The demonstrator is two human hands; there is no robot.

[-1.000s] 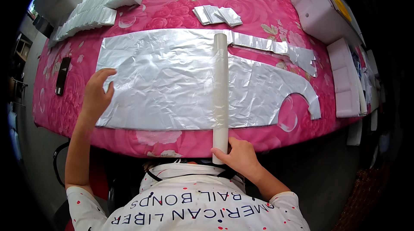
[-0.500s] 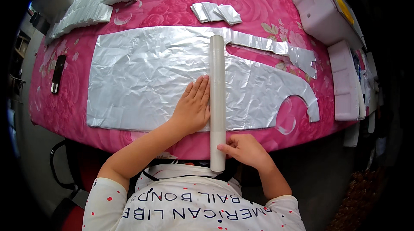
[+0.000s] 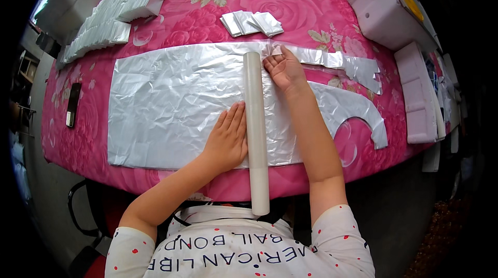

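A silvery-white plastic apron (image 3: 166, 107) lies flat and creased on the table, its curved cutout and strap toward the right. A long pale tube (image 3: 256, 133) rests upright in the picture across the apron, its near end past the table's edge. My left hand (image 3: 226, 138) lies flat on the apron with fingers stretched out, its side against the tube. At the apron's far edge, right of the tube's far end, my right hand (image 3: 282, 70) is palm up with fingers curled round the plastic near the strap.
Several small folded white packets (image 3: 251, 24) lie beyond the apron. Rows of similar packets (image 3: 124, 11) stand at the far left, beside a white bin (image 3: 75, 5). A dark, narrow object (image 3: 73, 104) lies left of the apron. White foam boxes (image 3: 381, 13) line the right edge.
My right hand has left the tube's near end and reached forward to the apron's far edge, taking hold of the plastic there. My left hand stays flat beside the tube.
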